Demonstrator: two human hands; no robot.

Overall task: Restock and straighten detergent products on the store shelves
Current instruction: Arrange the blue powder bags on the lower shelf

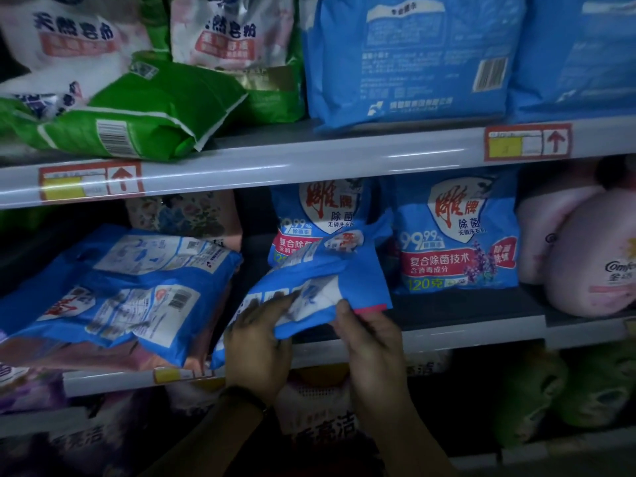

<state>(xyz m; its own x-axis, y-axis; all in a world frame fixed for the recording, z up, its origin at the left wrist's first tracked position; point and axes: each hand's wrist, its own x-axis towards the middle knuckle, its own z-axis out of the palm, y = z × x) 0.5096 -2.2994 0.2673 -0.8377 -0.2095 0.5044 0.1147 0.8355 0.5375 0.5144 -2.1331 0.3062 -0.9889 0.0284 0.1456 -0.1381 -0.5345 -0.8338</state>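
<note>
A blue detergent bag (320, 280) lies tilted at the front of the middle shelf (475, 330), its back label facing up. My left hand (258, 342) grips its lower left edge and my right hand (368, 342) pinches its lower right corner. Behind it two blue detergent bags stand upright, one partly hidden (309, 218) and one in full view (457, 232). To the left, flat blue bags (117, 287) lie stacked with back labels up.
The upper shelf (309, 160) carries a toppled green bag (148, 111), white and green bags (234, 36) and large blue bags (406, 56). Pink softener pouches (585, 256) sit at the right. Purple and green packs (537, 390) fill the shelf below.
</note>
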